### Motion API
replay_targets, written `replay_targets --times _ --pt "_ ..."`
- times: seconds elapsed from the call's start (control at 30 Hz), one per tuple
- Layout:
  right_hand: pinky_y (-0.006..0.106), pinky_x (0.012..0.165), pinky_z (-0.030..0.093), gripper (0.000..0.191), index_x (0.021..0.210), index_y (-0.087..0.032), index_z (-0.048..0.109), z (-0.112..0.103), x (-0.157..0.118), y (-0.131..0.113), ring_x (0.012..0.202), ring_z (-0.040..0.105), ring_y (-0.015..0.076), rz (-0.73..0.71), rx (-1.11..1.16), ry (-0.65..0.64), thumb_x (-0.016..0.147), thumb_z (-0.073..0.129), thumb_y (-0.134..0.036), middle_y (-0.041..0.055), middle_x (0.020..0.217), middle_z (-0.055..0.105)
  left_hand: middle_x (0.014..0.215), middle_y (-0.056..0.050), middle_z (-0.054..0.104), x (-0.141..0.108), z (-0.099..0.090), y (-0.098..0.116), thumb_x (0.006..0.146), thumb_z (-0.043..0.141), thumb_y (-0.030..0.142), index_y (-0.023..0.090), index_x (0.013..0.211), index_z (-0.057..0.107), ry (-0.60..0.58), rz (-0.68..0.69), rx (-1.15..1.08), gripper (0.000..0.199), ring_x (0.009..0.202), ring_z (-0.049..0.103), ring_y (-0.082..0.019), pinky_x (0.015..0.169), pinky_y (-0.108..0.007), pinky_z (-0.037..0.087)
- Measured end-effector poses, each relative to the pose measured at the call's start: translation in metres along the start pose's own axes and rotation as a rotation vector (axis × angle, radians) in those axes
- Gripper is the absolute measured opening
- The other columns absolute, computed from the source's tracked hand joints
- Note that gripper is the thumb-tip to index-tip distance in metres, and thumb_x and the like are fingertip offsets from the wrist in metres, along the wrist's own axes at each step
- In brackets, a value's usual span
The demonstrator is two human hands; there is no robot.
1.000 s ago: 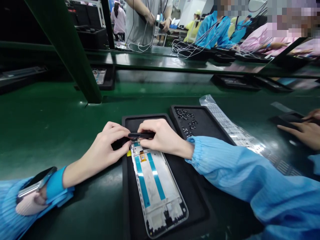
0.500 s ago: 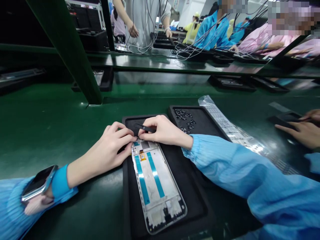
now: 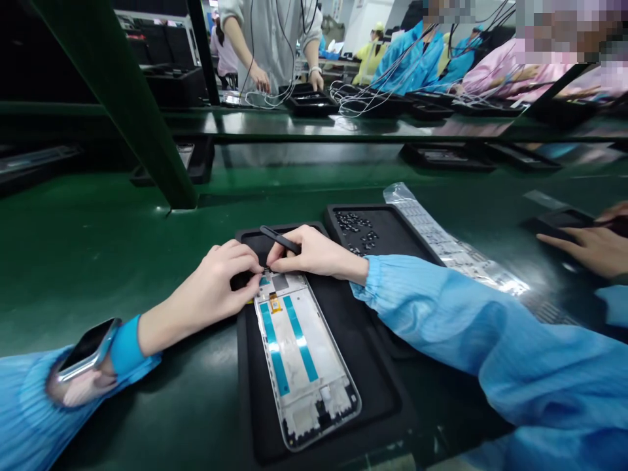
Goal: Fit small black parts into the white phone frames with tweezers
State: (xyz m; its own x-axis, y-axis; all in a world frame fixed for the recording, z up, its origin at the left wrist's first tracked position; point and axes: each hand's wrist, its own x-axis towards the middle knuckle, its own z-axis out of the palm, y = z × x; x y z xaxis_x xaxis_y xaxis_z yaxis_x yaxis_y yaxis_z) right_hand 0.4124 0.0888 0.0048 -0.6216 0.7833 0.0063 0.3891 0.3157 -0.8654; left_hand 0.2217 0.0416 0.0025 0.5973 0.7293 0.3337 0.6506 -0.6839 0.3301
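Note:
A silver phone frame (image 3: pixel 307 340) with two teal strips and an orange flex cable (image 3: pixel 275 303) lies slanted in a black foam tray (image 3: pixel 373 386). My right hand (image 3: pixel 311 250) holds black tweezers (image 3: pixel 280 240) across its fingers, while its fingertips pinch at the frame's top edge. From the left, my left hand (image 3: pixel 223 278) reaches the frame's top left corner. Its thumb and index finger are closed there, close to the right fingertips. What lies between those fingertips is hidden or too small to make out.
Behind my right forearm, a second black tray (image 3: pixel 392 229) holds small black parts (image 3: pixel 354 224). A clear plastic strip of parts (image 3: pixel 441 245) lies beside it. A green post (image 3: pixel 142 131) rises at the left. Another person's hand (image 3: pixel 583 245) is at the right; co-workers sit or stand beyond the shelf.
The tweezers have swung to point more upward and left in my right hand. Both hands stay at the frame's top edge. Across the shelf, a person's hands now touch a black tray.

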Motion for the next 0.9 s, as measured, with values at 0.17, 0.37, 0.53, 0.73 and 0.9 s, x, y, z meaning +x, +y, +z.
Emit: replay_targets --times 0.17,0.37,0.53,0.73,0.9 --pt "0.016 0.051 0.036 0.017 0.079 -0.009 0.071 -0.003 0.001 0.009 0.050 0.046 0.0038 -0.004 0.002 -0.001 0.069 0.060 -0.017 -0.0005 0.061 0.060 0.078 -0.002 0.064 0.005 0.007 -0.004 0.077 0.055 0.021 0.016 0.080 0.064 0.102 -0.083 -0.082 0.010 0.073 0.056 -0.015 0.066 -0.026 0.045" --pt "0.016 0.055 0.038 0.017 0.079 -0.009 0.072 -0.001 0.001 0.007 0.054 0.049 0.0050 0.016 0.006 0.032 0.068 0.061 -0.017 0.0009 0.065 0.063 0.077 -0.002 0.065 0.006 0.009 -0.004 0.079 0.056 0.020 0.015 0.076 0.066 0.123 -0.065 -0.108 0.011 0.072 0.056 -0.014 0.066 -0.026 0.044" --pt "0.016 0.058 0.039 0.016 0.076 -0.010 0.073 0.000 0.000 0.004 0.056 0.051 0.0050 -0.006 -0.047 0.072 0.067 0.060 -0.012 0.0004 0.066 0.064 0.074 -0.002 0.064 0.004 0.009 -0.004 0.079 0.055 0.018 0.015 0.073 0.065 0.140 -0.045 -0.114 0.012 0.071 0.055 -0.014 0.065 -0.027 0.044" --pt "0.016 0.058 0.038 0.015 0.074 -0.010 0.073 0.001 -0.001 0.000 0.055 0.050 0.0048 -0.015 -0.077 0.088 0.066 0.060 -0.011 -0.0004 0.063 0.063 0.070 -0.003 0.063 0.007 0.008 0.005 0.078 0.051 0.019 0.015 0.066 0.062 0.134 -0.082 -0.053 0.017 0.068 0.053 -0.015 0.062 -0.028 0.043" --pt "0.017 0.057 0.037 0.016 0.075 -0.009 0.072 0.002 -0.001 0.002 0.061 0.051 0.0068 0.008 -0.061 0.069 0.067 0.060 -0.015 0.0011 0.066 0.063 0.069 -0.002 0.060 0.010 0.010 0.007 0.076 0.051 0.017 0.015 0.063 0.058 0.088 -0.111 -0.024 0.014 0.069 0.052 -0.015 0.063 -0.028 0.041"
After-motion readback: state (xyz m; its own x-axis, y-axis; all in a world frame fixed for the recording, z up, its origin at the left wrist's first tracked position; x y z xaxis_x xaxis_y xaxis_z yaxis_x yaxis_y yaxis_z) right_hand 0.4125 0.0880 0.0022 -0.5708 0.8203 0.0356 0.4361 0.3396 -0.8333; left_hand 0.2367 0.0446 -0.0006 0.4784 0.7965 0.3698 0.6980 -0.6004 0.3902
